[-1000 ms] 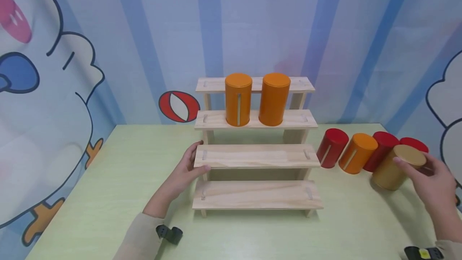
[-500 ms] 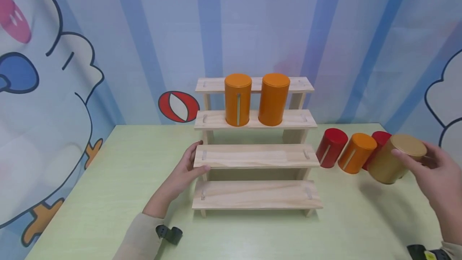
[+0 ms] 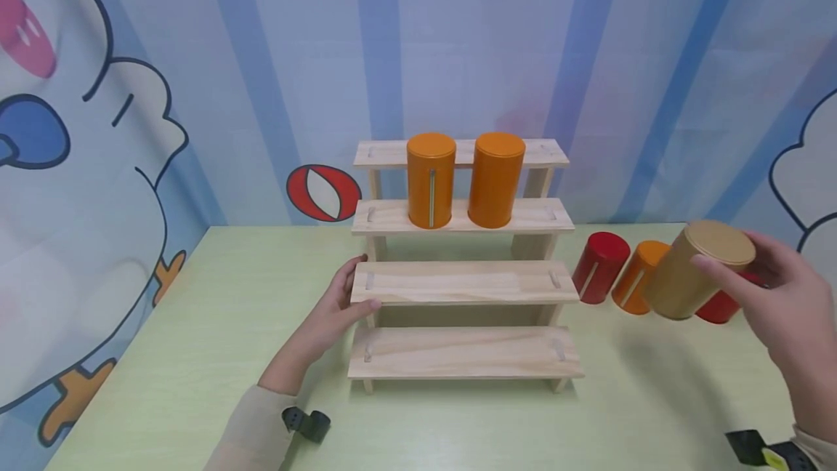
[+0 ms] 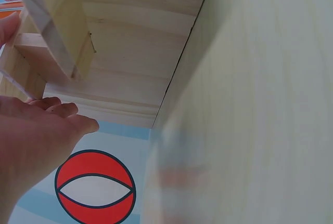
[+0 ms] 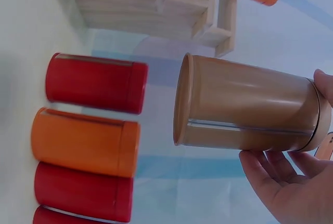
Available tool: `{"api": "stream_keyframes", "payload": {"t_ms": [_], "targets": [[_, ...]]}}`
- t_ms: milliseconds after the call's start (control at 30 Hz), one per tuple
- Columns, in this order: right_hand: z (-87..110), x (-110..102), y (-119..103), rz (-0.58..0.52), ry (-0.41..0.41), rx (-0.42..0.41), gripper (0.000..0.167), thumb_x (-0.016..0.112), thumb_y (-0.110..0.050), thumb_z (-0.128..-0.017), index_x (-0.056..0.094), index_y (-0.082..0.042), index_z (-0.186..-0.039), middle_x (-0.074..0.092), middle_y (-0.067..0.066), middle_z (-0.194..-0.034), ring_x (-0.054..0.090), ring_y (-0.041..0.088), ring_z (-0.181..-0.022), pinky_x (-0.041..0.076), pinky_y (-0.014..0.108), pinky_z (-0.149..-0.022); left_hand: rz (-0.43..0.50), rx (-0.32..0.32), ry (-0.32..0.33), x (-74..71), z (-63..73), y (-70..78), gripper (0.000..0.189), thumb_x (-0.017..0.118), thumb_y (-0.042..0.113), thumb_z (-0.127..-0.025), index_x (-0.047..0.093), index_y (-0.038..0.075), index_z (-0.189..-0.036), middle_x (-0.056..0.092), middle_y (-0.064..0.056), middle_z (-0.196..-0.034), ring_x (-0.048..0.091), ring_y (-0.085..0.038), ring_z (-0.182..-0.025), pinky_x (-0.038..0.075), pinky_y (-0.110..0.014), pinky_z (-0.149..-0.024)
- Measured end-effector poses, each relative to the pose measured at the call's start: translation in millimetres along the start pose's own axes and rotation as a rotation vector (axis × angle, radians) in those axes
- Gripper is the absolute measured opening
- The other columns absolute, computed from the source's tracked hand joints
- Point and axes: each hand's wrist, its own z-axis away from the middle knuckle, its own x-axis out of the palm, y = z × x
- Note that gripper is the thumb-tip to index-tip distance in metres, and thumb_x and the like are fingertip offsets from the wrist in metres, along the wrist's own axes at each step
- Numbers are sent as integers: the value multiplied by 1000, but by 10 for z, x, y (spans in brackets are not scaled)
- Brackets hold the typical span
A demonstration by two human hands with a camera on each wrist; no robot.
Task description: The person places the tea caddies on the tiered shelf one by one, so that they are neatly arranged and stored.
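Gripping a tan can, the right hand holds it above the surface (an orange can stands to that hand's left); the left hand clasps the wooden rack by its side.

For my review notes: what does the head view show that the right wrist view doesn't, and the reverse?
Only the head view: the left hand holding the wooden rack, both shelved orange cans (the wrist view catches just one), and the red ball print on the backdrop.

Only the right wrist view: the silver strip along the gold can, and that can's underside.

Both: the right hand holding the gold can off the table, part of the rack, and red and orange cans standing beside it.
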Motion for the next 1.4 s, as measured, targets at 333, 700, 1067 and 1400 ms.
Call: {"api": "stream_keyframes", "payload": {"t_ms": [333,700,1067,1400], "targets": [[60,62,-283,-38,-50,-119,72,68,-40,-88,37,-17,-149,47,15,-140,43,-8,-96,38,5,-70,-7,-3,3,-3,7,6,83,65,22,-92,10,16,-154,19,-7,-160,20,-28,-145,23,-51,-115],[112,267,-567,-159,-169,-193,69,69,-35,-89,39,-15,-147,47,11,-138,50,5,-108,44,3,-74,-2,-14,6,-7,6,-3,83,65,21,-92,11,16,-154,20,-7,-159,21,-28,-145,24,-50,-115],[229,539,-936,-319,-288,-299,61,71,-26,-88,46,-13,-141,56,-8,-121,58,2,-101,49,10,-79,10,5,-11,-8,0,-20,80,63,18,-93,11,14,-154,20,-10,-159,21,-30,-145,23,-50,-115],[325,799,-1271,-387,-342,-366,60,75,-25,-85,50,-11,-138,57,3,-123,57,7,-104,49,11,-84,-6,-3,1,3,-1,-21,82,65,22,-92,11,16,-154,20,-7,-159,21,-29,-145,25,-51,-114]]}}
